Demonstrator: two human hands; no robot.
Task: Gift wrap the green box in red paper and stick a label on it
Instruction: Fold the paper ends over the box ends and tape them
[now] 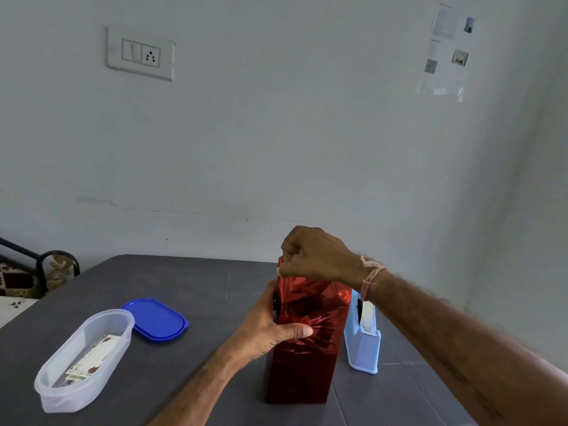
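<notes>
One box (299, 375) in red paper (310, 302) stands tall at 6 o'clock on the counter (184, 281). The left hand (270, 330) grips its side so it does not tip. The right hand (313, 256) pinches the top paper to fold it down. Tape (362, 339) waits at its 3 o'clock.

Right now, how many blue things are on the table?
2. A dark blue lid lies flat beside the clear tub, left of the red-wrapped box; a pale blue tape dispenser stands just right of the box. The box could hide more.
</notes>
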